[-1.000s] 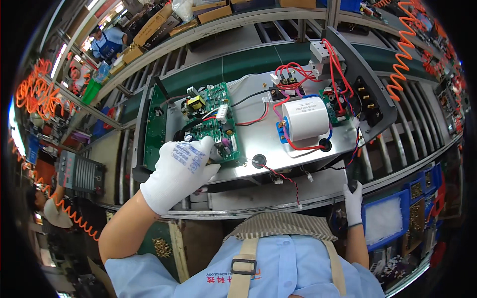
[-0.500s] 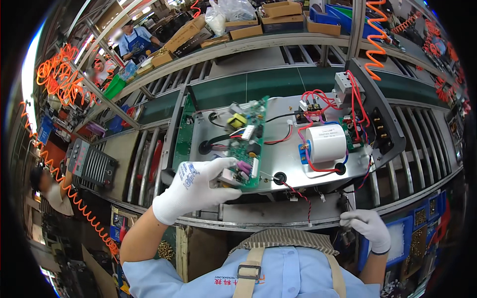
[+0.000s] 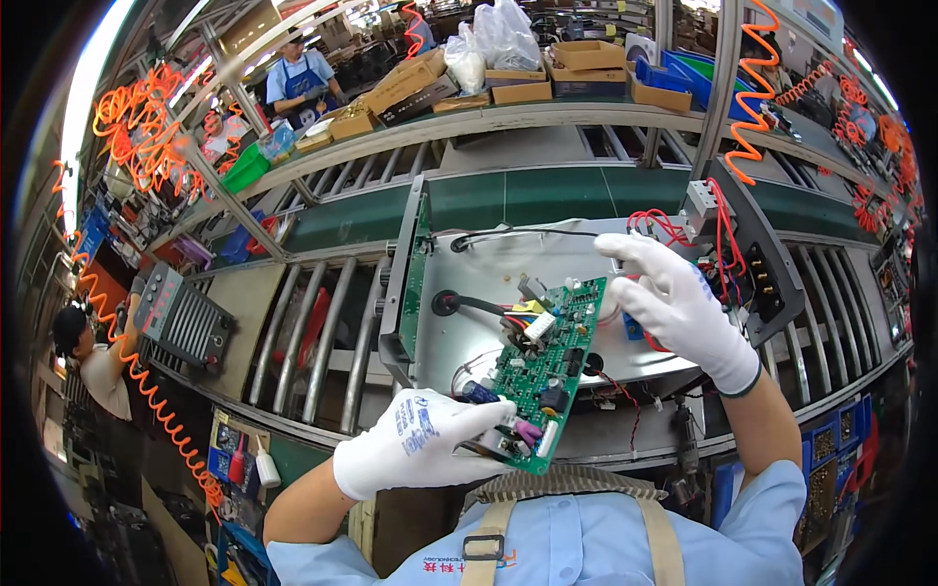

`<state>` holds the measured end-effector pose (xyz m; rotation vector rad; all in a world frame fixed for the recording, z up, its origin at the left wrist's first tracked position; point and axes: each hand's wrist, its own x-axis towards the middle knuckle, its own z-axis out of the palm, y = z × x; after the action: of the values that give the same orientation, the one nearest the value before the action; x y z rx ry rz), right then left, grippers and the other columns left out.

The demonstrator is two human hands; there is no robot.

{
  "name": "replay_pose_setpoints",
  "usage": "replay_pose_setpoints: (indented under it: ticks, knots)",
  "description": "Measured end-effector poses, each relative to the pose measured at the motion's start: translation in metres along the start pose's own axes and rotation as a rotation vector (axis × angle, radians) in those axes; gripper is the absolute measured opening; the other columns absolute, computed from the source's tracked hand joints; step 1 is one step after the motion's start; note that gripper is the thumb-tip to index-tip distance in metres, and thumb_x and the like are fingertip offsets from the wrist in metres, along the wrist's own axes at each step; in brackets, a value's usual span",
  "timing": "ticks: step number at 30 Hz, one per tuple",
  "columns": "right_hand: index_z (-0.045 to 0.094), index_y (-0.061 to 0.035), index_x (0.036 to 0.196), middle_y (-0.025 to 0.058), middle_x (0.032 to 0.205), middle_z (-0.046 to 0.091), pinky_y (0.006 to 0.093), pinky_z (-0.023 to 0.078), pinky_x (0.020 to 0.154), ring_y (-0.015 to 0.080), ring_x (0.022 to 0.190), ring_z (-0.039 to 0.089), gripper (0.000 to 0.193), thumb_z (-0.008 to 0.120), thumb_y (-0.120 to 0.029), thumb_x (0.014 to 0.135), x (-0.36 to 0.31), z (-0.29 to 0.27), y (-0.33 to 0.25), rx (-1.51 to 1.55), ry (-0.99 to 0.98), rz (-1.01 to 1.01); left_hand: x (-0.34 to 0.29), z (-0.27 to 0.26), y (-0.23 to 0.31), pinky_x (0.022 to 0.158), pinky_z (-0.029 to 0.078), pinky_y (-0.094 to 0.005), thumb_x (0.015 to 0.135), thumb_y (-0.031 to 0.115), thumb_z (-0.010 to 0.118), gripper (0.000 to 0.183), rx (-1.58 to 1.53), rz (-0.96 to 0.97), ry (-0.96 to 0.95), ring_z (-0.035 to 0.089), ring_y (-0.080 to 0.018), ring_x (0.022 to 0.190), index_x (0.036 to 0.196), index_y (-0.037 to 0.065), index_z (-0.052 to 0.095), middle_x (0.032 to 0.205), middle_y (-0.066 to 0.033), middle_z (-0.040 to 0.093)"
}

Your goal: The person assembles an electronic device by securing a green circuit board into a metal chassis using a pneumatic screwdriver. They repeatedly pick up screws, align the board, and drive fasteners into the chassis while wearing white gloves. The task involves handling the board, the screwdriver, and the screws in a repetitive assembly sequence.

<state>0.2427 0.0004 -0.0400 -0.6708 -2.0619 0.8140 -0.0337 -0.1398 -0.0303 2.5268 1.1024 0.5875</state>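
Observation:
My left hand [image 3: 420, 439], in a white glove, grips the near corner of a green circuit board [image 3: 552, 376], beside its purple parts. The board is tilted and hangs over the near edge of an open metal chassis [image 3: 528, 264]. Black cables [image 3: 474, 305] run from a hole in the chassis floor toward the board. My right hand [image 3: 674, 303], also gloved, hovers over the chassis beyond the board's far end. Its fingers are curved and apart, close to a black wire [image 3: 528, 232]. Behind it, the big white cylinder is hidden.
Red wires [image 3: 660, 225] and a grey terminal block [image 3: 702, 210] sit at the chassis's right end. Metal rollers [image 3: 327, 342] lie to the left, with a grey machine [image 3: 186, 317] beyond. Cardboard boxes [image 3: 405, 86] line the back shelf. An orange coiled hose [image 3: 750, 98] hangs at right.
My left hand has drawn the board toward me and to the right, out over the chassis's near edge. My right hand has risen from beside a dark tool to above the chassis.

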Motion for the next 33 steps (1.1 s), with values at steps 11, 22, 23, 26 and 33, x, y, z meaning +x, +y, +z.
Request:
replay_pose_setpoints:
  ticks: [11,22,23,26,33]
  knots:
    - [0.06,0.0,0.12,0.022,0.113,0.059,0.041,0.046,0.092,0.0363,0.106,0.058,0.065,0.077,-0.041,0.072,0.045,0.001,-0.022,-0.464,-0.805,-0.137,-0.001,0.009,0.015,0.042,0.041,-0.0335,0.074,0.03,0.074,0.059,0.205,0.087,-0.221,0.057,-0.0215,0.046,0.124,0.009,0.053,0.058,-0.0011,0.059]
    - [0.041,0.0034,0.139,0.0195,0.13,0.055,0.0339,0.041,0.101,0.0232,0.121,0.053,0.072,0.071,-0.034,0.085,0.066,0.017,-0.004,0.083,-0.847,0.48,-0.003,-0.031,0.003,0.048,0.045,-0.0277,0.066,0.015,0.086,0.058,-0.492,-0.048,-0.191,0.061,-0.0208,0.054,0.118,0.003,0.063,0.072,-0.0047,0.068]
    - [0.042,0.0035,0.138,0.0192,0.129,0.056,0.0346,0.042,0.101,0.0238,0.121,0.053,0.069,0.07,-0.033,0.087,0.062,0.019,-0.002,0.12,-0.775,0.399,-0.004,-0.03,0.0,0.048,0.045,-0.0273,0.066,0.015,0.086,0.058,-0.545,-0.061,-0.163,0.061,-0.0204,0.054,0.119,0.003,0.063,0.072,-0.0048,0.068]
    - [0.047,0.0044,0.134,0.0195,0.122,0.059,0.0383,0.043,0.1,0.028,0.118,0.055,0.061,0.069,-0.028,0.088,0.056,0.02,-0.004,0.181,-0.612,0.166,-0.008,-0.031,-0.006,0.047,0.043,-0.026,0.067,0.017,0.086,0.06,-0.585,-0.084,-0.154,0.06,-0.0184,0.051,0.121,0.005,0.062,0.071,-0.0032,0.068]
    - [0.053,0.0006,0.128,0.0203,0.112,0.061,0.0432,0.047,0.087,0.0387,0.101,0.059,0.078,0.079,-0.043,0.069,0.041,-0.015,-0.052,-0.15,-0.741,-0.456,0.008,-0.034,-0.015,0.048,0.044,-0.0237,0.069,0.019,0.085,0.064,-0.569,0.049,-0.15,0.063,-0.0152,0.054,0.124,-0.002,0.058,0.07,-0.0026,0.068]
